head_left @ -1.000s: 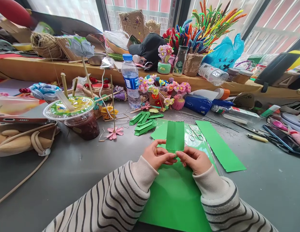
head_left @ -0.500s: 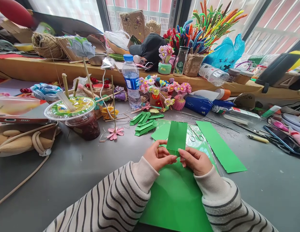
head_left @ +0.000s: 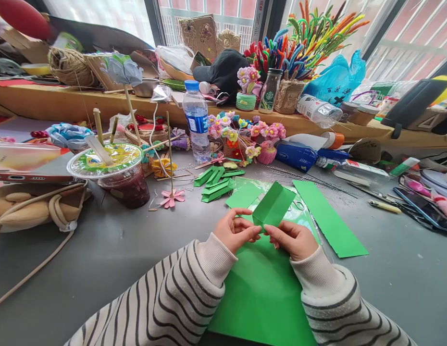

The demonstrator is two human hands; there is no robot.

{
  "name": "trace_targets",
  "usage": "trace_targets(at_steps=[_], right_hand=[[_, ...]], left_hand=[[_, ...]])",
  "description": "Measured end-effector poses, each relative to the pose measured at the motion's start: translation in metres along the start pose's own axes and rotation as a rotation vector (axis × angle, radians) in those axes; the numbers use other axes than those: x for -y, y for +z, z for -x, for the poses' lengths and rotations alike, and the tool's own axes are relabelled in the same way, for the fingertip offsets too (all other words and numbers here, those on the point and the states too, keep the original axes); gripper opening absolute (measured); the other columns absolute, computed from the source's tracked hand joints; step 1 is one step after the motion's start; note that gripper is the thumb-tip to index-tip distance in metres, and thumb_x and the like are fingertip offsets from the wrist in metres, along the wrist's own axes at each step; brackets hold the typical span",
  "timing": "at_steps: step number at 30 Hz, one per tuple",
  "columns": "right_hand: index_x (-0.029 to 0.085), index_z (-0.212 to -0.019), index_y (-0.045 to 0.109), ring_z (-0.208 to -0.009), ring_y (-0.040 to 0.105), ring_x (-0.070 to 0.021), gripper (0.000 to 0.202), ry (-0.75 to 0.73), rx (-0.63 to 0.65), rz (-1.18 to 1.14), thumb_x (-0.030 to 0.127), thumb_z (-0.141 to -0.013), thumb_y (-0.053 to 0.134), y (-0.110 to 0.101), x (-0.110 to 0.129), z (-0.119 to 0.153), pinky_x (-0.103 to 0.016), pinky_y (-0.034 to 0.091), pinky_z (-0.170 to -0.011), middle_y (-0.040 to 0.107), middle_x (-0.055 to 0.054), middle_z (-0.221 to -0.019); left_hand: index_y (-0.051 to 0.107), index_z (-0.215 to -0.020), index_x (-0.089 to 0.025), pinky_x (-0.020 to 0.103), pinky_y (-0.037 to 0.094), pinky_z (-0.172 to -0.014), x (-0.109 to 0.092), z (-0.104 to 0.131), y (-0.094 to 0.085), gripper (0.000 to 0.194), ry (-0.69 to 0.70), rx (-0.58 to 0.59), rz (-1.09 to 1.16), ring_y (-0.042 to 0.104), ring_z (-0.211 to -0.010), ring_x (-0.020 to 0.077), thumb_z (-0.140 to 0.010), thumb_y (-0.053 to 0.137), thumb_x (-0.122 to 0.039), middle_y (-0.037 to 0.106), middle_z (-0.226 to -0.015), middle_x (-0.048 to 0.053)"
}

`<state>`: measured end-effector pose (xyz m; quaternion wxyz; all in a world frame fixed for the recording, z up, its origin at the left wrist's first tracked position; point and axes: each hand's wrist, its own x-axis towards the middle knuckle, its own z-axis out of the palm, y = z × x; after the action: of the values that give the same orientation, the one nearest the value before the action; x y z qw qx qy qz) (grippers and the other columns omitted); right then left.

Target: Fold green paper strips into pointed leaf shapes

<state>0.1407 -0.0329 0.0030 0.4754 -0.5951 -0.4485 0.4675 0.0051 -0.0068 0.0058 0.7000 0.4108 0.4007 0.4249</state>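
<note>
Between my two hands is a small piece of green paper (head_left: 274, 204), creased lengthwise and standing up tilted to the right. My left hand (head_left: 235, 229) pinches its lower left corner, thumb against fingers. At the bottom edge, my right hand (head_left: 293, 238) grips it between thumb and fingertips. Below them lies a large green sheet (head_left: 259, 293) on the table. A long green paper strip (head_left: 329, 218) rests to the right, and a smaller green piece (head_left: 245, 194) lies behind my left hand. Scissors (head_left: 298, 205) are mostly hidden behind the held paper. Several folded green paper pieces (head_left: 218, 185) sit farther back.
At the left stands a cup of dark drink (head_left: 124, 185), near a pink paper flower (head_left: 172, 198) on a stick. A water bottle (head_left: 196, 122) and crocheted flowers (head_left: 245, 129) are behind. To the right lie thin wires (head_left: 313, 178), a cutter (head_left: 384, 206) and a phone (head_left: 425, 206).
The green paper has tipped to the right and opened along its lengthwise crease, where before it stood upright and flat. Both hands stay almost in place, still gripping its lower end.
</note>
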Motion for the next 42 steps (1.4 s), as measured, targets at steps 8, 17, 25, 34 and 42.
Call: trace_targets(at_steps=[8, 17, 25, 34, 42], right_hand=[[0.015, -0.036, 0.050, -0.033, 0.037, -0.0054, 0.026, 0.076, -0.006, 0.045, 0.031, -0.050, 0.064, 0.001, 0.008, 0.003, -0.020, 0.030, -0.035, 0.045, 0.005, -0.034], [0.014, -0.039, 0.055, -0.035, 0.036, -0.0057, 0.020, 0.090, -0.019, 0.066, 0.028, -0.050, 0.064, 0.000, 0.013, 0.005, -0.020, 0.029, -0.037, 0.045, 0.005, -0.033], [0.014, -0.050, 0.061, -0.036, 0.037, -0.0062, 0.016, 0.084, 0.002, 0.049, 0.030, -0.050, 0.064, -0.001, 0.007, 0.003, -0.020, 0.031, -0.037, 0.046, 0.005, -0.035], [0.014, -0.049, 0.060, -0.036, 0.036, -0.0063, 0.017, 0.092, 0.010, 0.038, 0.030, -0.050, 0.064, -0.002, 0.008, 0.002, -0.021, 0.031, -0.037, 0.044, 0.005, -0.035], [0.014, -0.047, 0.059, -0.034, 0.038, -0.0056, 0.019, 0.106, 0.004, 0.022, 0.031, -0.049, 0.066, -0.003, 0.003, 0.000, -0.020, 0.030, -0.036, 0.044, 0.005, -0.034]], left_hand=[[0.041, -0.083, -0.012, 0.022, 0.044, -0.044, 0.003, 0.000, 0.000, 0.041, 0.009, -0.022, -0.038, 0.055, -0.044, 0.0114, -0.051, 0.066, -0.017, 0.055, -0.045, -0.004], [0.039, -0.082, -0.013, 0.024, 0.047, -0.046, -0.001, 0.001, 0.001, 0.042, -0.047, -0.026, -0.030, 0.058, -0.045, 0.0134, -0.051, 0.066, -0.018, 0.056, -0.045, -0.004], [0.039, -0.083, -0.013, 0.024, 0.048, -0.047, -0.001, 0.001, 0.000, 0.040, -0.065, 0.003, -0.043, 0.058, -0.046, 0.0130, -0.053, 0.065, -0.017, 0.056, -0.045, -0.004], [0.040, -0.082, -0.012, 0.024, 0.048, -0.048, -0.001, 0.002, 0.001, 0.037, -0.064, 0.007, -0.043, 0.058, -0.047, 0.0133, -0.054, 0.065, -0.018, 0.057, -0.047, -0.003], [0.041, -0.081, -0.012, 0.024, 0.047, -0.047, 0.001, 0.001, 0.001, 0.042, -0.038, 0.003, -0.030, 0.058, -0.049, 0.0127, -0.049, 0.067, -0.014, 0.056, -0.048, -0.004]])
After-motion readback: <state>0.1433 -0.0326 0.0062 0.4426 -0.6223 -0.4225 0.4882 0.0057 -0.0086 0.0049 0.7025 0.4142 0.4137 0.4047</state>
